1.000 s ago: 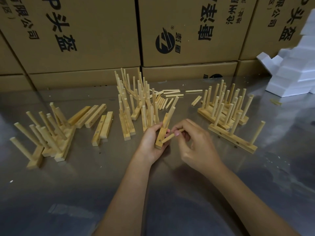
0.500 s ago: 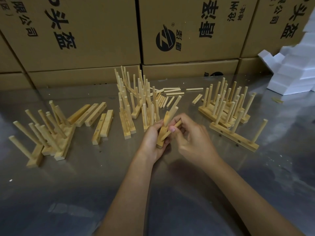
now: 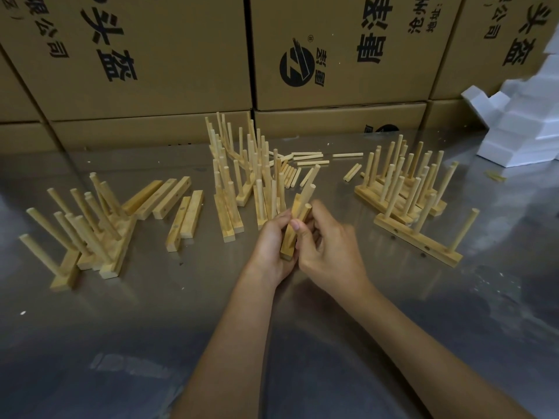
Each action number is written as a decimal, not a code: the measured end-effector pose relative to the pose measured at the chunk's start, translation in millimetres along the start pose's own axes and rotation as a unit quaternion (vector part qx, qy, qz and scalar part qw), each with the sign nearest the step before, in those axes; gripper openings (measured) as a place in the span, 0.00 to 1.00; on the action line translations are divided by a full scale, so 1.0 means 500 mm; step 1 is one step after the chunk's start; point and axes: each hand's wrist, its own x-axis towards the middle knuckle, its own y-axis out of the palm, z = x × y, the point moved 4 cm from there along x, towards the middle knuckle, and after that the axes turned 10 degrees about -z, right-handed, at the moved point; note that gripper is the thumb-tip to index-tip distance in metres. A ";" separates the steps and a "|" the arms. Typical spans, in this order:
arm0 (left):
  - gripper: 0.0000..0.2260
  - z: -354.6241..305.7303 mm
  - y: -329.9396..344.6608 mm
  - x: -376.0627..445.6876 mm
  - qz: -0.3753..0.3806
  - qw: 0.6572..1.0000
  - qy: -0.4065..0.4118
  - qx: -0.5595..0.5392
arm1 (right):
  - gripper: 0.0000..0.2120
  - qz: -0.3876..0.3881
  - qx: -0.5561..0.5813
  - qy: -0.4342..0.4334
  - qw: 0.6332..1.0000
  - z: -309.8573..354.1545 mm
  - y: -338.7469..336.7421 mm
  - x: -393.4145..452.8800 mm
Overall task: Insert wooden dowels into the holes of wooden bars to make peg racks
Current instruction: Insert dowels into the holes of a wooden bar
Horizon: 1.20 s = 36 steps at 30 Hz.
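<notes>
Gripping a wooden bar [image 3: 288, 237] upright just above the table [image 3: 302, 343], the left hand [image 3: 272, 246] is curled round its lower half; a dowel [image 3: 302, 213] is pinched in the right hand [image 3: 329, 249] against the bar's face, beside a longer dowel [image 3: 306, 196] already seated. Nearer than the loose dowels [image 3: 305, 158], the bar should be held steady, and the dowel should be lined up square with its hole, judged best pushed straight, not levered

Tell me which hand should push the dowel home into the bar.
Right. The right hand already pinches the dowel against the bar, while the left hand grips that bar and looks better kept there, steadying it.
</notes>
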 end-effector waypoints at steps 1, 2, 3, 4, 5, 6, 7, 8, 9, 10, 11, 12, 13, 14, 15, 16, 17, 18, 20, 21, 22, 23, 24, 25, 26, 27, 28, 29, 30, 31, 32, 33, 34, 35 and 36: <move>0.13 -0.002 0.001 -0.003 0.000 1.000 0.003 0.002 | 0.04 -0.011 0.000 -0.002 1.000 0.000 0.001 -0.001; 0.13 -0.004 0.001 -0.006 -0.001 1.000 0.005 0.003 | 0.04 -0.021 0.001 -0.003 1.000 0.000 0.002 -0.004; 0.14 -0.005 0.001 -0.008 -0.004 1.000 0.005 0.004 | 0.04 -0.030 0.003 -0.005 1.000 -0.001 0.003 -0.006; 0.15 -0.006 -0.001 -0.009 -0.010 1.000 0.003 0.005 | 0.05 -0.038 0.005 -0.005 0.999 -0.001 0.005 -0.007; 0.16 -0.006 -0.002 -0.010 -0.017 1.000 0.001 0.006 | 0.06 -0.044 0.008 -0.004 0.999 0.000 0.007 -0.008; 0.18 -0.006 -0.003 -0.010 -0.023 1.000 0.000 0.009 | 0.07 -0.050 0.008 -0.004 0.999 0.000 0.008 -0.009; 0.19 -0.006 -0.003 -0.012 -0.026 1.000 0.001 0.013 | 0.08 -0.057 0.007 -0.004 0.998 0.001 0.010 -0.010; 0.19 -0.005 -0.002 -0.014 -0.028 0.999 0.001 0.016 | 0.09 -0.063 0.007 -0.003 0.998 0.001 0.010 -0.011; 0.19 -0.005 -0.002 -0.015 -0.030 0.999 0.002 0.016 | 0.08 -0.066 0.013 0.000 0.998 0.000 0.012 -0.013; 0.18 -0.006 -0.002 -0.016 -0.031 0.999 0.002 0.012 | 0.07 -0.066 0.025 0.008 0.997 -0.001 0.014 -0.016; 0.17 -0.007 -0.003 -0.017 -0.034 0.999 0.003 0.006 | 0.06 -0.063 0.040 0.019 0.997 -0.002 0.017 -0.019; 0.15 -0.007 -0.004 -0.016 -0.039 0.999 0.002 -0.002 | 0.05 -0.061 0.051 0.027 0.996 -0.004 0.018 -0.022; 0.14 -0.006 -0.004 -0.016 -0.045 0.999 -0.003 -0.011 | 0.04 -0.063 0.054 0.029 0.996 -0.005 0.018 -0.023; 0.12 -0.005 -0.003 -0.017 -0.048 0.999 -0.010 -0.020 | 0.03 -0.064 0.051 0.028 0.996 -0.007 0.017 -0.023; 0.11 -0.004 -0.001 -0.020 -0.050 0.998 -0.018 -0.028 | 0.04 -0.059 0.044 0.027 0.997 -0.011 0.015 -0.023; 0.11 -0.004 0.001 -0.023 -0.051 0.998 -0.026 -0.034 | 0.05 -0.045 0.030 0.028 0.998 -0.016 0.013 -0.024; 0.11 -0.003 0.002 -0.026 -0.057 0.997 -0.033 -0.038 | 0.06 -0.024 0.008 0.030 0.999 -0.023 0.011 -0.025; 0.11 -0.004 0.002 -0.028 -0.067 0.996 -0.039 -0.037 | 0.07 0.003 -0.018 0.033 0.999 -0.032 0.011 -0.027; 0.11 -0.005 0.002 -0.029 -0.088 0.995 -0.042 -0.026 | 0.09 0.055 -0.053 0.042 0.996 -0.047 0.011 -0.033; 0.12 -0.006 0.002 -0.029 -0.093 0.994 -0.042 -0.024 | 0.09 0.069 -0.056 0.046 0.995 -0.050 0.012 -0.033; 0.12 -0.006 0.004 -0.029 -0.096 0.994 -0.045 -0.025 | 0.09 0.077 -0.052 0.049 0.994 -0.051 0.012 -0.033; 0.12 -0.006 0.005 -0.029 -0.099 0.994 -0.049 -0.026 | 0.08 0.083 -0.045 0.049 0.994 -0.050 0.012 -0.031; 0.11 -0.006 0.005 -0.028 -0.105 0.993 -0.051 -0.026 | 0.07 0.089 -0.037 0.045 0.994 -0.048 0.012 -0.029; 0.12 -0.006 0.005 -0.028 -0.113 0.992 -0.052 -0.026 | 0.07 0.095 -0.028 0.039 0.994 -0.045 0.013 -0.028; 0.13 -0.006 0.004 -0.027 -0.117 0.991 -0.053 -0.026 | 0.07 0.100 -0.020 0.034 0.994 -0.043 0.014 -0.028; 0.14 -0.005 0.004 -0.027 -0.114 0.991 -0.056 -0.029 | 0.07 0.102 -0.012 0.033 0.994 -0.042 0.013 -0.028; 0.15 -0.004 0.005 -0.027 -0.107 0.992 -0.060 -0.032 | 0.07 0.100 -0.007 0.034 0.994 -0.042 0.012 -0.028; 0.16 -0.004 0.007 -0.027 -0.096 0.993 -0.064 -0.030 | 0.07 0.095 -0.008 0.039 0.995 -0.044 0.010 -0.027; 0.17 -0.003 0.009 -0.028 -0.081 0.994 -0.067 -0.023 | 0.06 0.087 -0.014 0.047 0.995 -0.048 0.008 -0.025; 0.17 -0.003 0.012 -0.029 -0.066 0.996 -0.065 -0.015 | 0.06 0.080 -0.024 0.059 0.995 -0.052 0.004 -0.023; 0.17 -0.003 0.015 -0.030 -0.054 0.997 -0.059 -0.007 | 0.06 0.072 -0.035 0.073 0.994 -0.058 -0.001 -0.020; 0.15 -0.003 0.018 -0.030 -0.044 0.998 -0.049 0.004 | 0.06 0.064 -0.045 0.085 0.993 -0.065 -0.006 -0.016; 0.14 -0.004 0.020 -0.028 -0.038 0.998 -0.036 0.022 | 0.05 0.054 -0.052 0.092 0.993 -0.072 -0.012 -0.013; 0.13 -0.004 0.022 -0.028 -0.035 0.998 -0.024 0.044 | 0.05 0.044 -0.058 0.094 0.993 -0.078 -0.019 -0.011; 0.13 -0.003 0.025 -0.028 -0.033 0.997 -0.013 0.068 | 0.04 0.036 -0.064 0.093 0.993 -0.084 -0.024 -0.008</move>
